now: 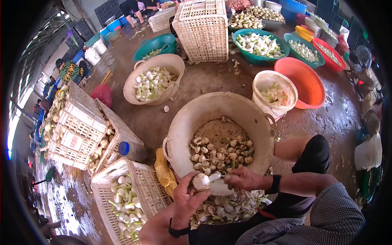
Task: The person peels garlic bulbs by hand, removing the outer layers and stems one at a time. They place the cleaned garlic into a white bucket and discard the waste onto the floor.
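My left hand [185,200] grips a whitish garlic bulb [201,182] between thumb and fingers, over the near rim of a large beige basin [179,126]. Just right of it, my right hand [247,179] is closed, its fingers curled. A short pale piece [214,176] reaches from the bulb toward that hand; whether it is stem or blade I cannot make out. What the right fingers hold is hidden. Inside the basin lie several unpeeled garlic bulbs [220,157]. Loose peelings [228,209] are heaped below my hands.
At my left stands a white crate [149,183] of peeled garlic, beside yellow shoes [162,168] and a blue-lidded jar [132,151]. Ahead are a beige tub [173,67], a white bucket [261,96], an orange basin [304,81] and a tall crate [201,34]. Other people sit around the edges.
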Demonstrator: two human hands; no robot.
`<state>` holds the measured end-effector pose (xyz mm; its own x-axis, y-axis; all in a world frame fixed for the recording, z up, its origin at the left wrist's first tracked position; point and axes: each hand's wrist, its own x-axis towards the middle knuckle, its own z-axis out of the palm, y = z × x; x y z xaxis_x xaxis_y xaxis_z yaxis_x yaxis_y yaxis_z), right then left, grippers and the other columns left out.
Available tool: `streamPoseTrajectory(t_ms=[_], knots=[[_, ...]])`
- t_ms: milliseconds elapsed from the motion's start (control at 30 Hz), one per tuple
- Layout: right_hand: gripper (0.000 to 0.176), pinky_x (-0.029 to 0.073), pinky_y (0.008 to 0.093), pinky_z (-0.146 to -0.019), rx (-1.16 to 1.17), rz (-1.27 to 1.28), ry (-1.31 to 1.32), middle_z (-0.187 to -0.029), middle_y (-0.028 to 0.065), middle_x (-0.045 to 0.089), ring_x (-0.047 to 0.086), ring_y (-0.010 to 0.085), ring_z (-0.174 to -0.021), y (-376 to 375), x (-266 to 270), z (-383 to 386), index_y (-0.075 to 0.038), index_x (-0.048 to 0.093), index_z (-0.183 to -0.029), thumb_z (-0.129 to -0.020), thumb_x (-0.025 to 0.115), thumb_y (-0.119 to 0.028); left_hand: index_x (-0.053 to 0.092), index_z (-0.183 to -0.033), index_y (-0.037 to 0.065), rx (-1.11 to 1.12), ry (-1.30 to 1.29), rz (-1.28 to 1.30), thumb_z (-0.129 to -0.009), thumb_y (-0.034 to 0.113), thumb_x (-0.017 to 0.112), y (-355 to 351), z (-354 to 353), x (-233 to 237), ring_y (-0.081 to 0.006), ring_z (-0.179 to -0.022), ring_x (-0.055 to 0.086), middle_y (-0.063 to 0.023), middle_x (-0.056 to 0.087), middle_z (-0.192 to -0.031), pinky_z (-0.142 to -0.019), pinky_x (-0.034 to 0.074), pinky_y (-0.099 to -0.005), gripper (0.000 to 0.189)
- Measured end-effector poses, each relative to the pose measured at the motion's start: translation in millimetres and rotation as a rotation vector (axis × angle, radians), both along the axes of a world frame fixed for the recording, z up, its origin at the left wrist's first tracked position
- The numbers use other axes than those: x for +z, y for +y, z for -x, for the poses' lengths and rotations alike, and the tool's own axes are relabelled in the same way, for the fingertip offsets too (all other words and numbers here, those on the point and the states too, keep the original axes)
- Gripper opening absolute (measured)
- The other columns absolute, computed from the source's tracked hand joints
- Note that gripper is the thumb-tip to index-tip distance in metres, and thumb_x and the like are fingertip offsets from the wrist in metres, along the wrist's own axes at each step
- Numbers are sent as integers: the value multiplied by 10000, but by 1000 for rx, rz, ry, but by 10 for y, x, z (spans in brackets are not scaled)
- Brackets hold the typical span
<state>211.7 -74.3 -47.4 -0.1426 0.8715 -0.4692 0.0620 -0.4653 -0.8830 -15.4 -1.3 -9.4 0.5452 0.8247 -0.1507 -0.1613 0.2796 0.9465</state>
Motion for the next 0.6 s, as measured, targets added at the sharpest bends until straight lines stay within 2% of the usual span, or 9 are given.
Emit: streamPoseTrajectory(t_ms=[33,133,167,200,267,333,400,500,600], knots=[[467,504,269,-578,-17,-91,88,-752,54,650,606,114,-630,53,40,-65,0,626,-1010,-971,505,-449,473,-1282,-51,-37,60,-82,-743,-12,784,6,-11,-11,-179,-1015,612,-107,607,-1122,-895,525,-311,623],[402,499,274,-562,4,-197,112,-759,60,651,600,112,-621,130,326,-30,13,616,-1035,-971,532,-374,479,-1278,-50,-152,101,-127,-751,-7,781,18,-14,-104,-175,-1015,612,-100,609,-1122,-896,524,-308,610],[337,494,267,-553,68,-214,102,-746,54,645,594,100,-615,147,350,-11,5,624,-992,-956,567,-325,493,-1259,-47,-149,90,-192,-737,-35,767,7,-56,-116,-161,-950,630,-116,624,-1081,-758,559,-271,590],[337,494,267,-553,65,-212,103,-746,54,645,594,100,-615,141,314,-27,5,624,-992,-956,567,-325,493,-1259,-47,-152,91,-190,-737,-35,767,0,-63,-111,-161,-950,630,-116,624,-1081,-758,559,-271,590],[284,486,253,-549,156,-210,-2,-727,35,630,580,80,-608,145,205,-63,-4,626,-957,-942,587,-285,494,-1269,-59,-154,65,-172,-732,8,800,-8,-63,-77,-178,-1030,609,-104,616,-1117,-896,526,-313,621],[225,495,294,-545,117,-181,-60,-691,78,631,599,148,-579,112,10,-97,-16,635,-870,-911,587,-232,500,-1257,-44,-125,28,-66,-731,-23,773,-13,-42,-59,-183,-970,624,-115,624,-1087,-867,545,-346,593],[203,511,385,-556,349,-541,-505,-678,156,630,618,285,-580,-29,-594,-158,-11,639,-805,-856,578,-198,506,-1245,-29,-107,-7,35,-731,-54,746,30,13,-79,-187,-911,639,-125,632,-1058,-837,563,-378,568],[316,501,486,-610,896,-602,-710,-680,202,611,616,402,-668,-301,-799,-152,-1,630,-740,-841,585,-297,512,-1250,-66,20,-257,212,-664,-46,806,59,75,-34,-216,-913,648,-158,633,-1095,-815,559,-342,656],[342,501,468,-613,773,-544,-620,-680,197,616,613,409,-687,-285,-660,-70,-19,636,-725,-870,575,-322,499,-1270,-63,4,-312,256,-647,-13,831,42,58,94,-237,-892,654,-173,636,-1090,-777,564,-360,707]])
